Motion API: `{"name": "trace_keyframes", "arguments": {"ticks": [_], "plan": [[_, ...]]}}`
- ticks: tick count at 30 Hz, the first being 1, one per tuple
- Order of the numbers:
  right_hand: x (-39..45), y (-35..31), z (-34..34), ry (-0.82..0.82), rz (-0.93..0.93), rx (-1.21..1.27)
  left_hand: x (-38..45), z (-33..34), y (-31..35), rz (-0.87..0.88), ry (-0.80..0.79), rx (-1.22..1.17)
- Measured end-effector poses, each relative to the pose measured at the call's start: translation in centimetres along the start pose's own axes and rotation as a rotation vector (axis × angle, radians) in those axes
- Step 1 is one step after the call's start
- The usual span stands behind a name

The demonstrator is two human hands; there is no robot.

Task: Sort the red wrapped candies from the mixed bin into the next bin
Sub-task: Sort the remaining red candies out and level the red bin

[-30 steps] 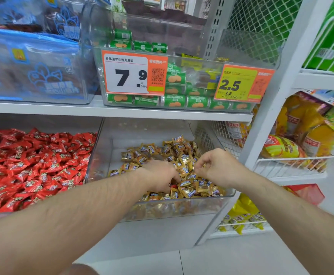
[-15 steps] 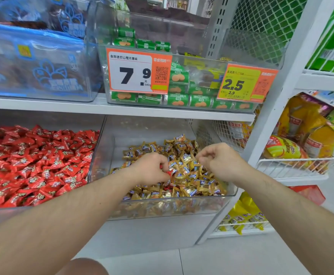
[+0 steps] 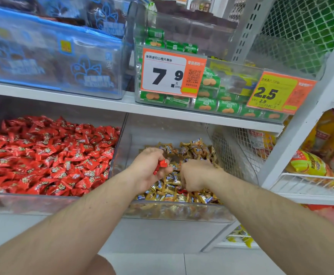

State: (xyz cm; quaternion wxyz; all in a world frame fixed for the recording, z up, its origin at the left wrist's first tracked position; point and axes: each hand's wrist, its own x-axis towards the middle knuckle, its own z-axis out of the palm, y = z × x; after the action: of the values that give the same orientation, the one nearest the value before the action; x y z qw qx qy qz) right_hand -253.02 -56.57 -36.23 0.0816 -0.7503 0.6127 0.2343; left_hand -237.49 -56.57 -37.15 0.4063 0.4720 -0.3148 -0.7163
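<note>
The left hand [image 3: 149, 169] has lifted, now pinching a red wrapped candy [image 3: 160, 164] above the mixed bin [image 3: 174, 212]. The right hand [image 3: 195, 177] has dropped, fingers curled into the gold candies [image 3: 191, 149]; whether it grips anything is unclear.

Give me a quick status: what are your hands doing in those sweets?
Left hand holds red candy above the mixed bin. Right hand digs among gold candies, grip hidden. Red bin next door, path open.

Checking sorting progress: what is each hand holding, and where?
Left hand grips red candies around their middles. Right hand is curled in the gold candies; any hold is hidden.
</note>
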Motion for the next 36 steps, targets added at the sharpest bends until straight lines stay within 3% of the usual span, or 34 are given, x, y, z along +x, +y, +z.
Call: {"name": "trace_keyframes", "arguments": {"ticks": [4,9,13,15,20,26,32,34,36], "plan": [[0.2,-1.0,-0.2,-0.046,-0.048,-0.101,-0.4,-0.7,0.1,0.027,0.034,0.047],[0.4,-2.3,0.3,0.046,-0.077,-0.221,-0.9,-1.7,-0.1,0.047,0.045,0.151],[0.4,-0.8,-1.0,0.162,0.011,0.174,-0.8,-1.9,0.1,0.074,0.042,0.324],[-0.3,0.8,-2.2,0.248,0.092,0.43,-0.5,-1.8,0.2,0.155,0.007,0.557],[-4.4,2.9,-2.3,0.299,0.156,0.954,1.1,-0.2,-0.5,0.416,-0.254,1.506],[-6.0,3.7,-0.1,0.409,0.167,1.003,2.4,1.8,-0.4,0.439,-0.586,1.971],[-6.7,4.5,0.8,0.306,0.11,0.898,3.0,1.7,2.3,0.209,-0.413,2.355],[-6.1,4.5,0.8,0.323,0.138,0.715,3.1,1.7,3.0,0.213,-0.371,2.313],[-5.0,3.7,0.4,0.315,0.143,0.57,3.4,1.9,2.7,0.331,-0.339,2.131]]}}
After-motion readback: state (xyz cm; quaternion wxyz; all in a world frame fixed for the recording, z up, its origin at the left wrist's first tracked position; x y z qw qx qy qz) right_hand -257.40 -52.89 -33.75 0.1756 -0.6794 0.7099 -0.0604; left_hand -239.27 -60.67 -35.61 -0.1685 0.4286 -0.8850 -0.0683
